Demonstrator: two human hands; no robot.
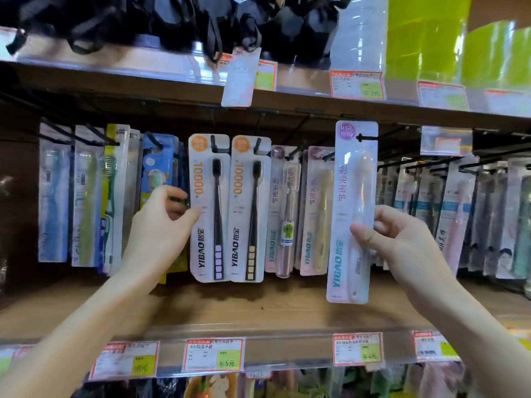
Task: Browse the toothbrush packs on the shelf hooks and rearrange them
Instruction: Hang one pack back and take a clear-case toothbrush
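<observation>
My right hand [393, 239] grips a pale lilac toothbrush pack [352, 196] by its right edge, held upright in front of the shelf, its hang hole near a black hook [370, 137]. My left hand [163, 222] pinches the left edge of a white pack with a black brush [209, 208] that hangs on a hook. A second white pack with a black brush [250, 208] hangs right beside it. Further pastel packs [313, 211] hang between the two hands.
Rows of toothbrush packs hang at the left [86, 196] and right [459, 211]. The wooden shelf board [244, 305] lies below, with price tags [212, 354] along its front rail. Black bags [172, 21] and green plastic [425, 38] sit on the upper shelf.
</observation>
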